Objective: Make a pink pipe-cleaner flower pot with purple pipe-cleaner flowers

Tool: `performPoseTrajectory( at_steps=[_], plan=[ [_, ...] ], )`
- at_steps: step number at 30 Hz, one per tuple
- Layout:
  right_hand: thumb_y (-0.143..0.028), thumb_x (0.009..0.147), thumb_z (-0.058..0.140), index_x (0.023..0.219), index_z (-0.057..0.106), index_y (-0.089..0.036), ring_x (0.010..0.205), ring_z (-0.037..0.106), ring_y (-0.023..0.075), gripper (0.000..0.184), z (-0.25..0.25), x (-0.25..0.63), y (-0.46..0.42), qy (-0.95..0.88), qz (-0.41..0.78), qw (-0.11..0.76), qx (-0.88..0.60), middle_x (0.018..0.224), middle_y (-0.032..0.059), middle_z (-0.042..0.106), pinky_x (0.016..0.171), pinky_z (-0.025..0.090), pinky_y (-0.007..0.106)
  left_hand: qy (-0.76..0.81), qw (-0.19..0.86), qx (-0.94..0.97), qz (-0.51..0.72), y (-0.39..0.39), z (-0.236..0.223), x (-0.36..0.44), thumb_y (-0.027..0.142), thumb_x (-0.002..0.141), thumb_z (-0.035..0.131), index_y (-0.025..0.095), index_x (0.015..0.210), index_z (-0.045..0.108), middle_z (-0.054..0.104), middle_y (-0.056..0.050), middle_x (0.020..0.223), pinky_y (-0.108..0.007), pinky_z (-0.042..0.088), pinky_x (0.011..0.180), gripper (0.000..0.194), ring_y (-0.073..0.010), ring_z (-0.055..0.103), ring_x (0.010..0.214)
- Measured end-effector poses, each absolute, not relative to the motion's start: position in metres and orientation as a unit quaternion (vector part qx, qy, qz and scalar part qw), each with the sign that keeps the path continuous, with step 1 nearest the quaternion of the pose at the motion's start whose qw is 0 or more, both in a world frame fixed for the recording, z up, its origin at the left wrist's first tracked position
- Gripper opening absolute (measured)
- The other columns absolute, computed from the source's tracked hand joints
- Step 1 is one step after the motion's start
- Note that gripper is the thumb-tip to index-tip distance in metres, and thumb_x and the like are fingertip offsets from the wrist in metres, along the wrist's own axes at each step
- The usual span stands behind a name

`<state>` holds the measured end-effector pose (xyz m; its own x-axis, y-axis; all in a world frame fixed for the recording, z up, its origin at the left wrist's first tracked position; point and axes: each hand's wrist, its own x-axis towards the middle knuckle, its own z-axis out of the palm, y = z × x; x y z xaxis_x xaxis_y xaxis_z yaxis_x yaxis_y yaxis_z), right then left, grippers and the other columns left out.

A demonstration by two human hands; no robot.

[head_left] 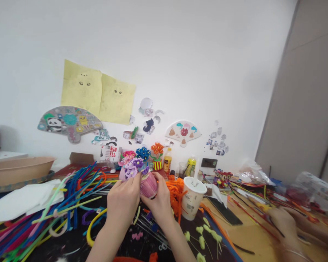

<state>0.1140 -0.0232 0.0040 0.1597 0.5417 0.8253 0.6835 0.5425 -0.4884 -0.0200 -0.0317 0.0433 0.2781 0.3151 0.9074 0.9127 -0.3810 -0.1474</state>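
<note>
A small pink ribbed pot (149, 186), tilted, sits between my two hands in the middle of the view. My right hand (160, 200) is wrapped round its right side and base, thumb in front. Purple and lilac pipe-cleaner flowers (135, 167) bunch at the pot's top left. At the rim, my left hand (124, 198) has its fingers bent and pressed together among the flowers; the fingertips are partly hidden, so exactly what they pinch is unclear. Behind stand pink (128, 156), blue (143, 154) and orange pipe-cleaner flowers (157, 149), the orange ones in a striped pot (157, 165).
Loose coloured pipe cleaners (71, 196) cover the left side. A lidded paper cup (192, 203) with a straw stands right of my hands, beside orange pipe cleaners (176, 193) and pale green flower pieces (202, 236). Another person's hands (284, 222) work at far right.
</note>
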Motion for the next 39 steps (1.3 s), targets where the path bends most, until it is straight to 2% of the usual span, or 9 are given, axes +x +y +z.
performPoseTrajectory(
  at_steps=[8, 13, 18, 22, 26, 29, 33, 36, 39],
  plan=[
    [-0.023, 0.061, 0.072, 0.118, 0.045, -0.022, 0.099, 0.060, 0.0244, 0.063, 0.008, 0.112, -0.027, -0.627, 0.004, 0.623, -0.468, 0.109, 0.0063, 0.061, 0.085, 0.049, 0.036, -0.397, 0.374, -0.704, -0.456, -0.033, 0.041, -0.020, 0.013, 0.082, 0.048, 0.017, 0.103, 0.064, 0.069, -0.002, 0.069, -0.028, 0.036, 0.059, 0.027, -0.0144, 0.058, 0.056],
    [-0.025, 0.056, 0.076, 0.117, 0.047, -0.020, 0.089, 0.064, 0.0237, 0.068, 0.007, 0.113, -0.022, -0.584, 0.048, 0.666, -0.462, 0.098, 0.0061, 0.065, 0.077, 0.053, 0.034, -0.380, 0.366, -0.654, -0.542, -0.041, 0.042, -0.015, 0.013, 0.078, 0.052, 0.019, 0.084, 0.067, 0.066, 0.001, 0.061, -0.026, 0.035, 0.057, 0.017, -0.0127, 0.053, 0.051],
    [-0.026, 0.060, 0.077, 0.125, 0.037, -0.021, 0.091, 0.065, 0.0242, 0.077, -0.002, 0.116, -0.012, -0.561, 0.140, 0.708, -0.406, 0.101, 0.0092, 0.066, 0.078, 0.054, 0.036, -0.441, 0.340, -0.653, -0.513, -0.039, 0.036, -0.013, 0.014, 0.076, 0.051, 0.024, 0.069, 0.064, 0.063, 0.004, 0.056, -0.027, 0.030, 0.052, 0.018, -0.0161, 0.051, 0.048],
    [-0.028, 0.061, 0.077, 0.124, 0.035, -0.020, 0.097, 0.064, 0.0256, 0.076, -0.003, 0.114, -0.011, -0.531, 0.252, 0.732, -0.345, 0.107, 0.0124, 0.064, 0.082, 0.053, 0.040, -0.468, 0.309, -0.655, -0.505, -0.035, 0.030, -0.012, 0.017, 0.076, 0.052, 0.025, 0.071, 0.064, 0.065, 0.004, 0.059, -0.027, 0.029, 0.050, 0.015, -0.0166, 0.053, 0.049],
    [-0.029, 0.060, 0.080, 0.129, 0.028, -0.021, 0.105, 0.061, 0.0262, 0.086, 0.000, 0.111, -0.015, -0.507, 0.334, 0.733, -0.308, 0.117, 0.0146, 0.061, 0.090, 0.049, 0.042, -0.455, 0.320, -0.643, -0.526, -0.037, 0.034, -0.014, 0.015, 0.075, 0.053, 0.024, 0.071, 0.065, 0.067, 0.005, 0.060, -0.027, 0.031, 0.052, 0.016, -0.0155, 0.052, 0.048],
    [-0.030, 0.062, 0.079, 0.133, 0.020, -0.023, 0.108, 0.059, 0.0256, 0.092, 0.002, 0.109, -0.018, -0.506, 0.367, 0.731, -0.273, 0.121, 0.0147, 0.059, 0.093, 0.046, 0.043, -0.444, 0.343, -0.612, -0.557, -0.038, 0.039, -0.020, 0.012, 0.075, 0.053, 0.022, 0.073, 0.066, 0.068, 0.004, 0.060, -0.027, 0.034, 0.056, 0.016, -0.0144, 0.055, 0.050],
    [-0.031, 0.061, 0.080, 0.134, 0.020, -0.023, 0.109, 0.058, 0.0269, 0.095, 0.004, 0.109, -0.019, -0.508, 0.375, 0.732, -0.255, 0.123, 0.0151, 0.058, 0.094, 0.045, 0.044, -0.433, 0.350, -0.591, -0.584, -0.035, 0.039, -0.027, 0.011, 0.076, 0.053, 0.017, 0.080, 0.066, 0.070, 0.000, 0.066, -0.028, 0.036, 0.062, 0.015, -0.0145, 0.062, 0.058],
    [-0.033, 0.061, 0.080, 0.134, 0.020, -0.023, 0.110, 0.058, 0.0276, 0.095, 0.003, 0.110, -0.018, -0.504, 0.371, 0.733, -0.266, 0.122, 0.0152, 0.058, 0.095, 0.044, 0.047, -0.446, 0.301, -0.601, -0.590, -0.034, 0.039, -0.026, 0.013, 0.079, 0.050, 0.018, 0.084, 0.065, 0.071, -0.001, 0.074, -0.028, 0.037, 0.065, 0.017, -0.0151, 0.063, 0.063],
    [-0.035, 0.060, 0.080, 0.133, 0.021, -0.023, 0.109, 0.058, 0.0276, 0.095, 0.001, 0.111, -0.016, -0.501, 0.373, 0.730, -0.277, 0.119, 0.0144, 0.060, 0.096, 0.043, 0.047, -0.489, 0.191, -0.636, -0.566, -0.031, 0.039, -0.019, 0.017, 0.083, 0.044, 0.020, 0.092, 0.063, 0.070, -0.003, 0.084, -0.032, 0.039, 0.069, 0.021, -0.0185, 0.064, 0.073]
  ],
)
